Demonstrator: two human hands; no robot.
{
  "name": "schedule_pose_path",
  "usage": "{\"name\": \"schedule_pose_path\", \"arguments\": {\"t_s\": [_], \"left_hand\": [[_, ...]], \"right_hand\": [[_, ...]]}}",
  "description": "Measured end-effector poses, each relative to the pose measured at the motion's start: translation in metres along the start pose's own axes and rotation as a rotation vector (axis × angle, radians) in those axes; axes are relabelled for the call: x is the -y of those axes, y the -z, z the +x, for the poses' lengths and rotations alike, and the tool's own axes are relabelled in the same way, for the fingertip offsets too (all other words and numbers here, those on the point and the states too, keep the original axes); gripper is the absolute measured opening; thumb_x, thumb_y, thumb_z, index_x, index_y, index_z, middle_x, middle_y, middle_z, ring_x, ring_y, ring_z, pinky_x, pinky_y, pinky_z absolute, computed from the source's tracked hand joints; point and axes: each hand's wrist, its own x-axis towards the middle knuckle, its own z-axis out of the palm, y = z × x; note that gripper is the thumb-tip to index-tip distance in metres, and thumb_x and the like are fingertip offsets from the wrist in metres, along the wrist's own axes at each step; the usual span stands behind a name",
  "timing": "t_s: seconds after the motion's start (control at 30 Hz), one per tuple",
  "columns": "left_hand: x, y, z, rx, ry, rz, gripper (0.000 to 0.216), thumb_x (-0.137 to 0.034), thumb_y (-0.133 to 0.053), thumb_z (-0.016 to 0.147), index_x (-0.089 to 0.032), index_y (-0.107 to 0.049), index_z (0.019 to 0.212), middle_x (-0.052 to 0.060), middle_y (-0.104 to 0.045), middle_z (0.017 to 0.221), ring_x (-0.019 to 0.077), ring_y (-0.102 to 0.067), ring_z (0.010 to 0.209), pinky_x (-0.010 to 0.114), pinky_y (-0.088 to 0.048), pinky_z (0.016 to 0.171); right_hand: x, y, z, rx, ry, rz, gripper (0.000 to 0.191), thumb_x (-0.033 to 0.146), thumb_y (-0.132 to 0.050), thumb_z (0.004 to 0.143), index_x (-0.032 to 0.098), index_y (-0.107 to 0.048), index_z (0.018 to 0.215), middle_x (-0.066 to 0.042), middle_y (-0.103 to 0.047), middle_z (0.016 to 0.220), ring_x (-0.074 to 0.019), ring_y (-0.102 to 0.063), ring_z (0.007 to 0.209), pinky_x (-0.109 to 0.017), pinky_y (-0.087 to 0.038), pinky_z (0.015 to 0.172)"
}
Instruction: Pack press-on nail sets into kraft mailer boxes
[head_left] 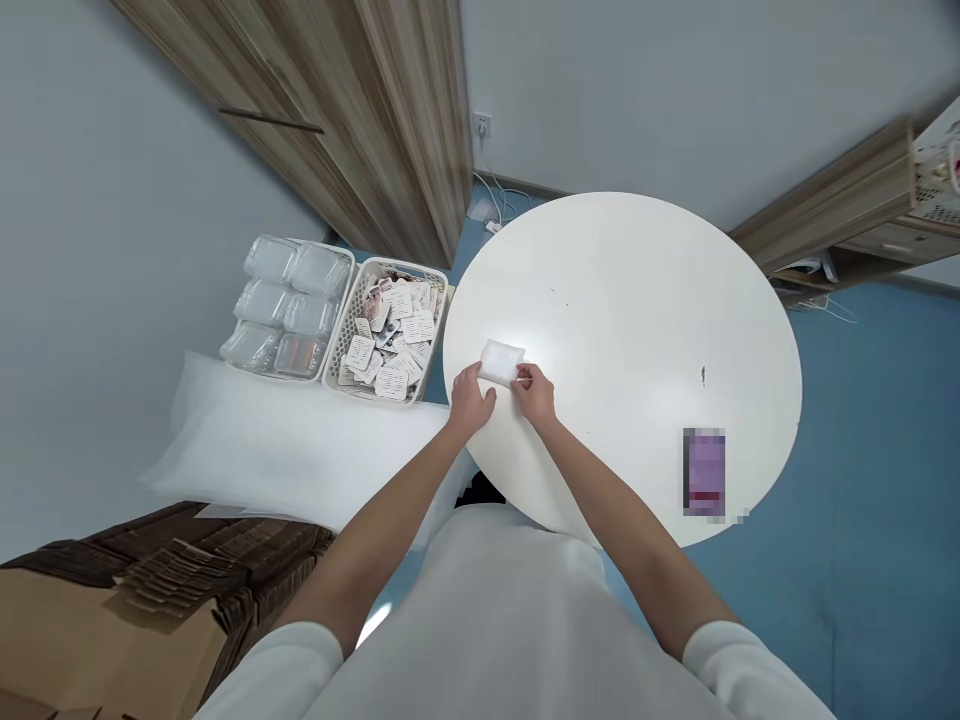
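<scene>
Across the round white table (pixel 637 300) at frame centre, my left hand (pixel 470 400) and right hand (pixel 534 392) each pinch a small white packet (pixel 501 361), its print unreadable, while a purple item (pixel 704 472) lower right is blurred.

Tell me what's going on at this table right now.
A person in white sleeves holds a small white soft packet with both hands, the left hand and right hand pinching its near edge over the left part of a round white table. Left of the table, a white basket holds clear plastic packs and a second white basket holds small printed cards.
</scene>
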Motion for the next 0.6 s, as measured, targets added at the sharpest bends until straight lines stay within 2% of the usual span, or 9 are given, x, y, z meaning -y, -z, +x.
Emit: {"name": "schedule_pose_path", "arguments": {"t_s": [0.1, 0.23, 0.6], "left_hand": [[0.01, 0.01, 0.019, 0.015, -0.054, 0.076, 0.053, -0.019, -0.048, 0.072, -0.014, -0.034, 0.123, 0.013, -0.041, 0.126, 0.0258, -0.033, 0.12, 0.043, -0.028, 0.1], [0.018, 0.016, 0.031, 0.04, -0.055, 0.129, 0.056, -0.02, -0.046, 0.073, -0.013, -0.03, 0.126, 0.013, -0.034, 0.133, 0.0272, -0.028, 0.123, 0.046, -0.028, 0.098], [0.017, 0.017, 0.025, 0.047, -0.067, 0.193, 0.062, -0.028, -0.048, 0.074, -0.015, -0.025, 0.13, 0.014, -0.029, 0.135, 0.0303, -0.026, 0.123, 0.048, -0.03, 0.096]], "right_hand": [[0.011, -0.014, 0.02, -0.012, 0.034, -0.002, 0.028, 0.018, -0.049, 0.07, 0.02, -0.053, 0.098, -0.001, -0.059, 0.093, -0.0102, -0.057, 0.07, -0.027, -0.046, 0.073], [0.02, -0.024, 0.035, 0.005, 0.061, -0.012, 0.027, 0.017, -0.048, 0.071, 0.02, -0.054, 0.097, -0.002, -0.059, 0.093, -0.0108, -0.057, 0.073, -0.028, -0.046, 0.075], [0.02, -0.02, 0.035, 0.054, 0.075, -0.051, 0.032, 0.018, -0.047, 0.074, 0.02, -0.052, 0.105, -0.003, -0.058, 0.101, -0.0114, -0.057, 0.078, -0.029, -0.046, 0.077]]}}
